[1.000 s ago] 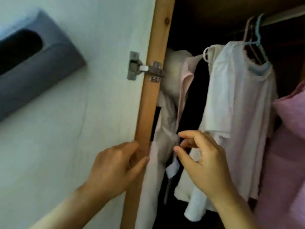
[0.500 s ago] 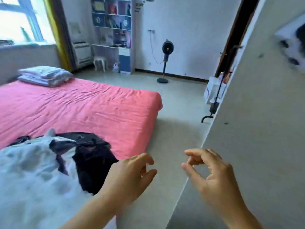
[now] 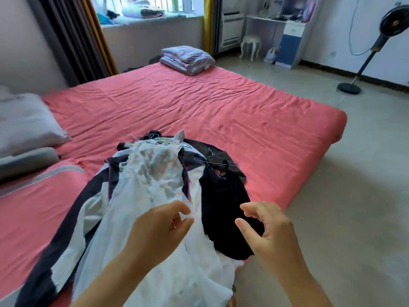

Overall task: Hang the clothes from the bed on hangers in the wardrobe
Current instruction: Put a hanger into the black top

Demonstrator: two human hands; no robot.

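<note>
The wide bed with the creased coral-pink sheet (image 3: 199,103) carries a heap at its near corner, so much hanging is left: a white gauzy garment (image 3: 155,196) over a dark-trimmed one, a black garment (image 3: 223,207) beside it. Thin wire hangers (image 3: 212,159) lie on top. Above the heap, left hand (image 3: 158,227) and right hand (image 3: 269,229) hover loosely curled, holding nothing; the wardrobe is out of view.

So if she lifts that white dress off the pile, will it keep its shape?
Probably not. The white dress lies crumpled and thin, so it likely flops and drapes. It looks light. It overlaps the black garment, so may drag it.
</note>
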